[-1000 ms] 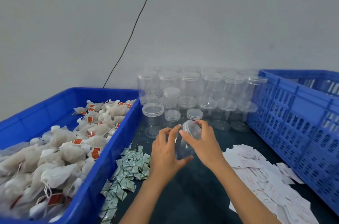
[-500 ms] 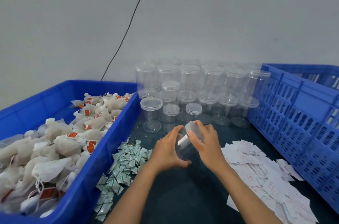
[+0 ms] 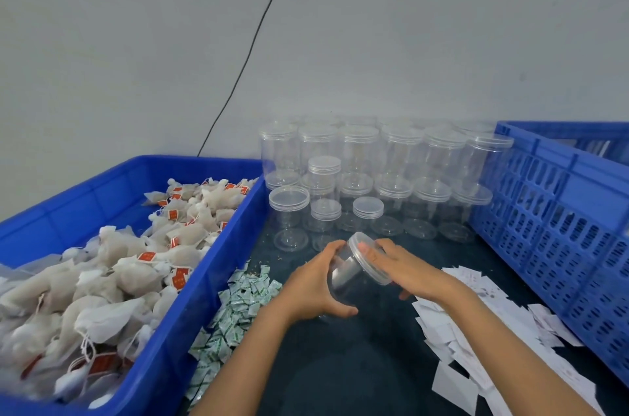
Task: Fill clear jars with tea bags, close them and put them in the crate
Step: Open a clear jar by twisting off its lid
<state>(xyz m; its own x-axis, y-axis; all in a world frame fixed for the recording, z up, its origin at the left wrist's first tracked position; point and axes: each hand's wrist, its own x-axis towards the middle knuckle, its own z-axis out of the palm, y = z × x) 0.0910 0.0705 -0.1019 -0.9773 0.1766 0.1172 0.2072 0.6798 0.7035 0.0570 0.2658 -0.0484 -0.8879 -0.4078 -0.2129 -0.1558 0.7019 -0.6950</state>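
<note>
Clear jar (image 3: 343, 274) tilted, lidded, above dark table; tea bags (image 3: 112, 266) heaped in left bin

The single head-worn view looked forward and down, close over the dark table (image 3: 357, 364), the wall (image 3: 374, 24) at twelve o'clock.

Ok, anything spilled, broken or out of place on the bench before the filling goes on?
Nothing looks spilled or broken. The jar lies tilted between the left hand and right hand, lid on. One short jar perches atop the stock. Green sachets and white slips lie in loose heaps.
</note>
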